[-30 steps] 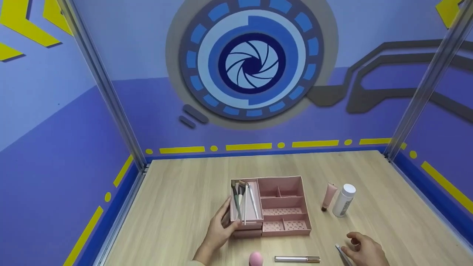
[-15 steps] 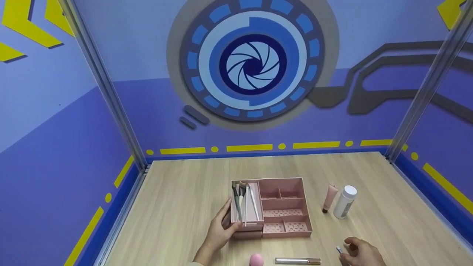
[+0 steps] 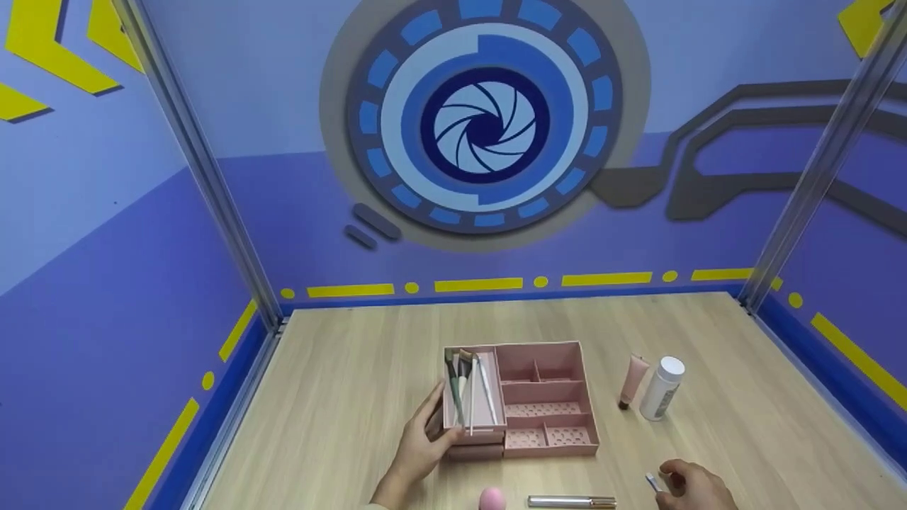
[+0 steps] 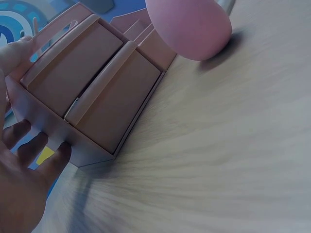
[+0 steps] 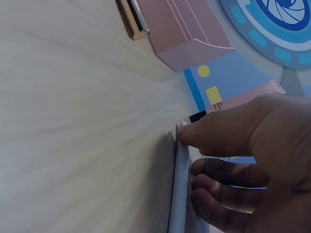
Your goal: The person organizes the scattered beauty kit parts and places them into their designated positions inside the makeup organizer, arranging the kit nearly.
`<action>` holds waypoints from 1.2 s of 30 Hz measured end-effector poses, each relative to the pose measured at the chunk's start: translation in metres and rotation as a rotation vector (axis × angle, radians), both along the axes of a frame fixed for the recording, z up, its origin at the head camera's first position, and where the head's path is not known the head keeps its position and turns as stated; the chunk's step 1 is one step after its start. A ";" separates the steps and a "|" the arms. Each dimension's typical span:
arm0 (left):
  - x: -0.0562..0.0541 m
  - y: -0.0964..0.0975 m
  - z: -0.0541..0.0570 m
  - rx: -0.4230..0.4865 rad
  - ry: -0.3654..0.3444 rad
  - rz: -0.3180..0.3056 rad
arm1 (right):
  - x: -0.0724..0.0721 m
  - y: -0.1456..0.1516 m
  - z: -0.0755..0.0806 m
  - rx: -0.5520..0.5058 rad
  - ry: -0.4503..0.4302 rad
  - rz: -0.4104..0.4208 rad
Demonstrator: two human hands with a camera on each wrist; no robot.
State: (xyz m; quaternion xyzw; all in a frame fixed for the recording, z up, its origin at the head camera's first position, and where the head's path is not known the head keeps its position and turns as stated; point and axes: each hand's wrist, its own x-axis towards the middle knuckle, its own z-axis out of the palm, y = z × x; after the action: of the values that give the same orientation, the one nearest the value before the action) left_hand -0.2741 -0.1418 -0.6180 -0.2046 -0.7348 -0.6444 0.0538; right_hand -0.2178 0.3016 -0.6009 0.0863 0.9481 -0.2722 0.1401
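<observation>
A pink makeup organizer [image 3: 553, 450] stands upright on the table, with several brushes [image 3: 457, 386] lying in its upper left tray. My left hand [image 3: 418, 446] grips its left side, thumb over the front rim and fingers against the side wall. Two closed drawers [image 4: 114, 97] show on its front in the left wrist view. At the near right, my right hand [image 3: 698, 489] pinches a slim pale pen-shaped stick [image 5: 180, 184] close to its tip. The thumb lies on the stick and the other fingers curl beside it; the index finger is mostly hidden.
A pink egg-shaped makeup sponge [image 3: 492, 498] and a silver cosmetic tube [image 3: 567, 501] lie at the near edge. Right of the organizer are a pink squeeze tube [image 3: 634, 382] and a white bottle [image 3: 662, 389]. Purple-blue walls [image 3: 297, 212] border the table.
My right hand has come slightly nearer to me and its fingers have drawn in at the stick. The left hand keeps its grip on the organizer.
</observation>
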 end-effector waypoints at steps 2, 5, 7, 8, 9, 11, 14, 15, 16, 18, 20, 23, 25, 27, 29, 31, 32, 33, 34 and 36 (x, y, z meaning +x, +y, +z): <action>0.000 0.000 0.000 -0.004 0.000 0.005 | 0.000 0.001 -0.002 -0.003 -0.022 0.001; 0.000 0.001 0.000 -0.014 0.001 0.011 | -0.001 0.001 -0.004 -0.004 -0.045 -0.003; 0.000 0.001 0.000 -0.015 0.000 0.013 | -0.001 0.002 -0.006 -0.008 -0.054 -0.007; 0.000 0.000 0.000 -0.016 -0.001 0.015 | -0.002 0.002 -0.007 -0.009 -0.054 -0.010; 0.000 0.000 0.000 -0.011 -0.002 0.011 | -0.002 0.002 -0.008 -0.011 -0.053 -0.010; 0.000 0.000 -0.001 -0.004 -0.010 0.009 | -0.002 0.003 -0.009 -0.015 -0.055 -0.009; 0.001 0.000 0.000 0.011 -0.016 0.002 | -0.001 0.002 -0.009 -0.019 -0.057 -0.008; 0.001 0.000 0.000 0.012 -0.014 0.002 | -0.001 0.002 -0.009 -0.020 -0.055 -0.008; 0.001 0.000 0.000 0.011 -0.012 0.003 | -0.001 0.002 -0.008 -0.021 -0.052 -0.010; 0.001 0.000 0.000 0.002 -0.004 0.011 | -0.001 0.001 -0.005 -0.021 -0.032 -0.013; 0.001 0.000 0.000 -0.009 0.002 0.019 | 0.000 -0.001 -0.001 -0.021 0.000 -0.019; 0.000 0.001 0.001 -0.019 0.001 0.013 | -0.001 -0.003 0.006 -0.011 0.066 -0.029; 0.000 0.001 0.001 -0.023 -0.003 0.008 | -0.001 -0.006 0.008 -0.009 0.099 -0.035; 0.000 0.001 0.002 -0.038 -0.005 0.017 | -0.002 -0.009 0.011 -0.010 0.123 -0.048; 0.001 0.000 0.003 -0.047 -0.006 0.032 | -0.003 -0.013 0.013 -0.024 0.126 -0.059; 0.001 0.000 0.003 -0.048 -0.002 0.041 | -0.004 -0.017 0.015 -0.036 0.130 -0.074; 0.001 0.000 0.003 -0.043 0.006 0.040 | -0.004 -0.019 0.016 -0.039 0.141 -0.076; 0.001 0.000 0.003 -0.038 0.013 0.038 | -0.005 -0.021 0.017 -0.040 0.150 -0.076; 0.001 0.000 0.003 -0.031 0.017 0.033 | -0.005 -0.022 0.018 -0.039 0.161 -0.076; 0.001 0.001 0.002 -0.027 0.026 0.030 | -0.005 -0.025 0.019 -0.035 0.180 -0.078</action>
State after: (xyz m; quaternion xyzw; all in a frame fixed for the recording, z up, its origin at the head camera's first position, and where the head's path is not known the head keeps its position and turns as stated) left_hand -0.2727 -0.1412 -0.6158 -0.2026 -0.7457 -0.6309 0.0702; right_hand -0.2230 0.2767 -0.5814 0.0957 0.9478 -0.3007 0.0449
